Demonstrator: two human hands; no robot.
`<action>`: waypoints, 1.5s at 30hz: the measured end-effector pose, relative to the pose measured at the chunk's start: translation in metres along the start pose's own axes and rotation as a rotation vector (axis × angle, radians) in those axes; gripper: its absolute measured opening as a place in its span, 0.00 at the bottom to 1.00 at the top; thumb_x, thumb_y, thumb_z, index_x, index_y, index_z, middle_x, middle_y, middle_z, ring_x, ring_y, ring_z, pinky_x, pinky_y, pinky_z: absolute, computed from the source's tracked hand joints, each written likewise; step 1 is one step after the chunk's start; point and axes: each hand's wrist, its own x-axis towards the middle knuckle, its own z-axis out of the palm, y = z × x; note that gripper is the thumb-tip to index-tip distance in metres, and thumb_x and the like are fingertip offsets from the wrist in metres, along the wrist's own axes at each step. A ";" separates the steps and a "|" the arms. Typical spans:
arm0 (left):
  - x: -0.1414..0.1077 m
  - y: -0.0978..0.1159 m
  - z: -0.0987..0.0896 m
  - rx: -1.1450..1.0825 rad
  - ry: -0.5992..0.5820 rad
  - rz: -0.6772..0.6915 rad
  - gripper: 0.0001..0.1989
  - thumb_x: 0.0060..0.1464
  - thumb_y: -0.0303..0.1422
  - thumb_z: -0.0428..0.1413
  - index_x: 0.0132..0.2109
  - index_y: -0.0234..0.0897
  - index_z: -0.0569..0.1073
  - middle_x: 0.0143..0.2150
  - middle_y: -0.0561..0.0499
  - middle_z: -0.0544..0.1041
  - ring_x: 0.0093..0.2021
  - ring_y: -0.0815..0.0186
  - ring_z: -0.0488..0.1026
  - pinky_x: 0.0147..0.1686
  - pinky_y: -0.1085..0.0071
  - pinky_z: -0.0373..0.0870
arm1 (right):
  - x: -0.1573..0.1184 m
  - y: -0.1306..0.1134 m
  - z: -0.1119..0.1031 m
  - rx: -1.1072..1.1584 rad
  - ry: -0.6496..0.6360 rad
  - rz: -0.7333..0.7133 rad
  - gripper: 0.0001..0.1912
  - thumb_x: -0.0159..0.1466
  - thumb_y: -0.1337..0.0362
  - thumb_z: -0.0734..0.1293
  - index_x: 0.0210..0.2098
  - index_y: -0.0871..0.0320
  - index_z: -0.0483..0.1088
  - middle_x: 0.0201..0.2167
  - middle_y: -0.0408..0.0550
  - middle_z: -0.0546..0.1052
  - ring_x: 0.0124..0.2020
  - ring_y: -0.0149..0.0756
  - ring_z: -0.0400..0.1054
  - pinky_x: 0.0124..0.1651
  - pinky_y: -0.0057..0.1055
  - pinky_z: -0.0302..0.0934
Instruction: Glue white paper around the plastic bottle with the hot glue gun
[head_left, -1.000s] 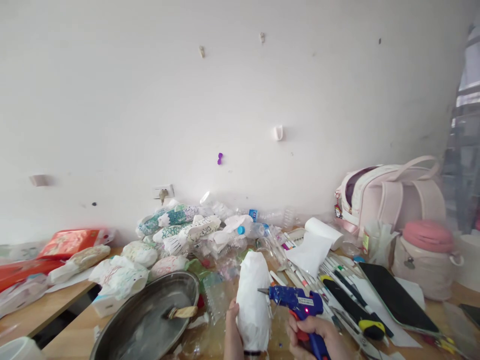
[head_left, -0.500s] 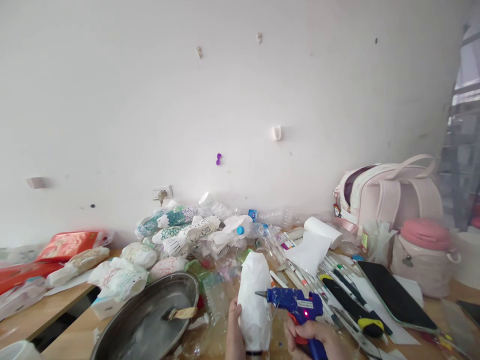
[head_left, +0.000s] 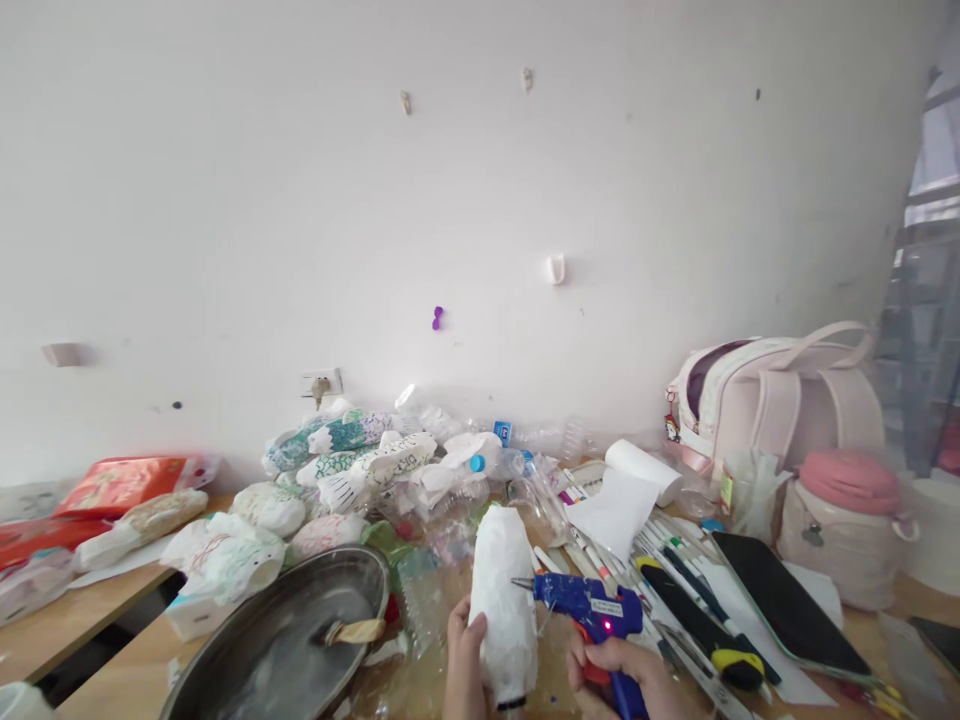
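My left hand (head_left: 466, 655) is wrapped round the lower left side of a white paper-covered bottle (head_left: 505, 600), which stands upright with its dark neck end at the bottom. A blue glue gun (head_left: 589, 603) with a lit red light is in my right hand (head_left: 619, 672), whose fingers close round its handle near the orange trigger. The gun's metal nozzle points left and lies at the right part of the bottle's white surface; whether it touches cannot be made out.
A dark metal basin (head_left: 281, 640) with a brush inside is at the left. Decorated wrapped bottles (head_left: 349, 432) pile up by the wall. At the right are markers, a paper roll (head_left: 643, 470), a yellow-black cutter (head_left: 701, 620), a black tablet (head_left: 787, 600) and a pink backpack (head_left: 780, 390).
The view has shifted slightly. The white bottle and my left hand appear a little further left, and the thumb sits differently on the bottle. The glue gun stays beside it.
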 end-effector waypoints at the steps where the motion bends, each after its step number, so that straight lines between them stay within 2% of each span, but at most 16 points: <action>1: 0.000 0.000 0.000 -0.009 -0.006 0.002 0.21 0.35 0.38 0.63 0.39 0.39 0.68 0.33 0.50 0.77 0.36 0.57 0.75 0.34 0.68 0.68 | 0.001 0.001 -0.001 0.010 0.009 -0.001 0.14 0.49 0.55 0.66 0.22 0.62 0.69 0.08 0.36 0.62 0.08 0.23 0.48 0.15 0.23 0.42; 5: -0.003 0.000 0.003 -0.052 -0.045 0.017 0.24 0.32 0.37 0.65 0.39 0.37 0.69 0.35 0.48 0.77 0.39 0.54 0.75 0.34 0.68 0.68 | 0.001 0.002 0.001 0.057 0.022 -0.011 0.13 0.49 0.56 0.66 0.21 0.61 0.68 0.07 0.35 0.60 0.07 0.21 0.44 0.14 0.22 0.39; 8: -0.006 0.000 0.004 -0.093 -0.073 0.043 0.24 0.33 0.36 0.67 0.41 0.37 0.69 0.39 0.47 0.77 0.43 0.55 0.74 0.40 0.67 0.69 | -0.001 -0.001 0.005 0.103 0.055 -0.036 0.13 0.48 0.56 0.66 0.20 0.62 0.69 0.06 0.34 0.57 0.08 0.20 0.41 0.13 0.21 0.37; 11: -0.007 -0.003 0.003 -0.143 -0.081 0.041 0.27 0.34 0.35 0.67 0.43 0.38 0.68 0.42 0.46 0.76 0.48 0.54 0.71 0.45 0.65 0.68 | -0.002 -0.003 0.008 0.075 0.108 0.003 0.14 0.48 0.56 0.66 0.20 0.62 0.69 0.05 0.34 0.57 0.08 0.19 0.41 0.13 0.21 0.37; 14: -0.005 -0.005 0.001 -0.135 -0.070 0.036 0.30 0.33 0.36 0.68 0.44 0.38 0.66 0.44 0.45 0.74 0.50 0.53 0.70 0.46 0.65 0.68 | -0.002 -0.002 0.007 0.100 0.075 0.018 0.13 0.46 0.57 0.67 0.20 0.62 0.69 0.05 0.33 0.56 0.07 0.19 0.40 0.13 0.21 0.36; 18: -0.002 -0.006 0.000 -0.095 -0.086 0.053 0.31 0.32 0.38 0.68 0.45 0.38 0.66 0.47 0.42 0.74 0.50 0.51 0.71 0.43 0.64 0.69 | -0.001 0.002 0.002 0.158 0.070 -0.019 0.11 0.48 0.58 0.68 0.22 0.62 0.69 0.08 0.35 0.61 0.08 0.19 0.44 0.13 0.20 0.39; 22: 0.001 -0.007 0.001 -0.072 -0.064 0.054 0.30 0.29 0.38 0.68 0.42 0.39 0.67 0.43 0.45 0.76 0.46 0.52 0.73 0.41 0.62 0.70 | -0.003 -0.001 0.002 0.209 0.032 -0.048 0.11 0.49 0.59 0.69 0.23 0.62 0.71 0.07 0.37 0.62 0.08 0.20 0.45 0.13 0.18 0.40; 26: 0.002 -0.010 0.003 -0.039 -0.003 0.100 0.28 0.29 0.35 0.68 0.41 0.38 0.68 0.37 0.46 0.77 0.39 0.57 0.74 0.37 0.66 0.71 | -0.005 -0.009 0.008 0.334 0.104 -0.121 0.09 0.46 0.62 0.73 0.22 0.62 0.72 0.18 0.42 0.73 0.09 0.17 0.51 0.13 0.17 0.42; 28: 0.002 -0.010 0.002 -0.035 0.009 0.126 0.27 0.29 0.34 0.68 0.40 0.37 0.69 0.35 0.47 0.78 0.36 0.59 0.74 0.35 0.67 0.70 | -0.005 -0.009 0.009 0.330 0.126 -0.164 0.08 0.48 0.63 0.72 0.23 0.62 0.72 0.21 0.43 0.74 0.09 0.16 0.52 0.13 0.17 0.43; 30: 0.003 -0.009 0.001 -0.034 -0.042 0.105 0.26 0.28 0.35 0.68 0.39 0.36 0.71 0.34 0.46 0.79 0.34 0.59 0.75 0.34 0.67 0.70 | -0.004 -0.006 0.009 0.292 0.124 -0.190 0.08 0.49 0.62 0.71 0.23 0.62 0.72 0.18 0.42 0.73 0.09 0.17 0.52 0.13 0.17 0.43; 33: 0.006 -0.003 -0.002 -0.037 -0.133 0.033 0.24 0.28 0.37 0.69 0.37 0.35 0.74 0.33 0.46 0.80 0.35 0.56 0.76 0.34 0.66 0.70 | -0.003 0.000 0.008 0.221 0.123 -0.194 0.10 0.50 0.60 0.71 0.23 0.62 0.72 0.08 0.37 0.64 0.08 0.19 0.48 0.13 0.17 0.41; 36: 0.005 0.004 0.000 -0.053 -0.157 0.003 0.23 0.23 0.38 0.69 0.32 0.34 0.76 0.30 0.46 0.81 0.36 0.52 0.76 0.34 0.65 0.70 | -0.005 0.003 0.009 0.190 0.144 -0.187 0.10 0.51 0.60 0.70 0.24 0.62 0.72 0.07 0.36 0.62 0.09 0.20 0.48 0.13 0.17 0.42; 38: 0.000 0.009 0.003 -0.063 -0.169 -0.004 0.22 0.26 0.40 0.68 0.32 0.34 0.77 0.29 0.46 0.81 0.38 0.50 0.76 0.36 0.64 0.70 | -0.008 0.002 0.010 0.188 0.131 -0.186 0.10 0.52 0.60 0.70 0.24 0.62 0.72 0.08 0.36 0.62 0.09 0.20 0.50 0.14 0.17 0.42; 41: -0.013 0.019 0.009 -0.080 -0.163 -0.081 0.19 0.40 0.43 0.63 0.37 0.33 0.77 0.35 0.46 0.81 0.43 0.51 0.76 0.39 0.64 0.70 | -0.010 -0.002 0.011 0.234 0.072 -0.189 0.10 0.52 0.60 0.70 0.24 0.63 0.73 0.10 0.37 0.64 0.09 0.19 0.51 0.14 0.17 0.43; 45: -0.021 0.025 0.013 -0.138 -0.187 -0.215 0.17 0.44 0.41 0.61 0.37 0.31 0.78 0.32 0.46 0.82 0.38 0.53 0.77 0.37 0.65 0.71 | -0.007 -0.004 0.008 0.329 0.040 -0.205 0.12 0.49 0.58 0.73 0.24 0.62 0.73 0.17 0.40 0.71 0.09 0.19 0.53 0.13 0.17 0.47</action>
